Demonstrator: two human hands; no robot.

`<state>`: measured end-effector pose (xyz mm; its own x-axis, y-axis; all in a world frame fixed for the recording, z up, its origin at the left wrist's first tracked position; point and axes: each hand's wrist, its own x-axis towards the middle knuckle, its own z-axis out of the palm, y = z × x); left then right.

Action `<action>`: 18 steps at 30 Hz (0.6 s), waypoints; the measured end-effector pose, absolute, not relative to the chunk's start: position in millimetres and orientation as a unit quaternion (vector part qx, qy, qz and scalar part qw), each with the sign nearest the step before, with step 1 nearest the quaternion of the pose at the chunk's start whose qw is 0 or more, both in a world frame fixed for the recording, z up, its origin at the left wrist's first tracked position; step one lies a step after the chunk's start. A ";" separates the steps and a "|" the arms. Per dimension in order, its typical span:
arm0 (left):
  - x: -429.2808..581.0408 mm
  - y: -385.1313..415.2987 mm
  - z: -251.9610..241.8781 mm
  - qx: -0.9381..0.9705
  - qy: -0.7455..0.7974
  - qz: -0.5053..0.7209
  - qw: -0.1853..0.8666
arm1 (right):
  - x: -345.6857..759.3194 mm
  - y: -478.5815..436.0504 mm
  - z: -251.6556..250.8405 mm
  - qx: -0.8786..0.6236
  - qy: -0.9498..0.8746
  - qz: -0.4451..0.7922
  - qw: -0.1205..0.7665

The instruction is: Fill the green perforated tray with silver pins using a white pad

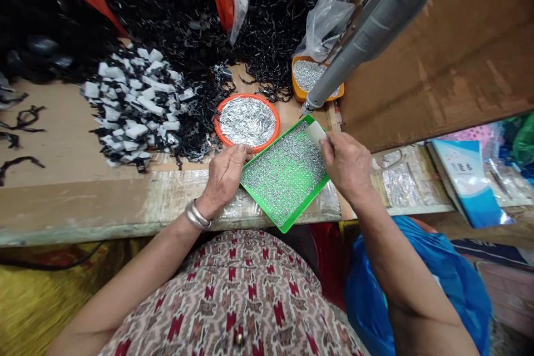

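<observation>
gleaming metal pieces (283, 175), green tray (262, 208)

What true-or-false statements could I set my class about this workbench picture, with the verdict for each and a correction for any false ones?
1. The left hand touches the edge of the green tray. True.
2. The right hand holds a small white piece against the tray. True.
3. The silver bangles are on the right wrist. False: they are on the left wrist.
4. The round orange dish holds black clips. False: it holds silver pieces.
</observation>
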<state>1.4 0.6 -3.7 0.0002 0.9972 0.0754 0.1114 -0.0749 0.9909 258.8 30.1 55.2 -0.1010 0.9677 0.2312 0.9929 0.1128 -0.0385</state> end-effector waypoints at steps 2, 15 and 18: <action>1.4 0.6 -3.6 0.542 0.510 0.493 0.450 | 256.7 38.0 52.4 -0.658 -0.744 -0.065 0.100; 1.9 0.7 -1.1 0.552 0.528 0.486 0.424 | 175.4 -26.0 58.0 -0.520 -0.801 0.249 0.161; 1.8 1.1 -0.6 0.552 0.531 0.486 0.420 | 178.1 -17.2 51.1 -0.570 -0.765 0.265 0.143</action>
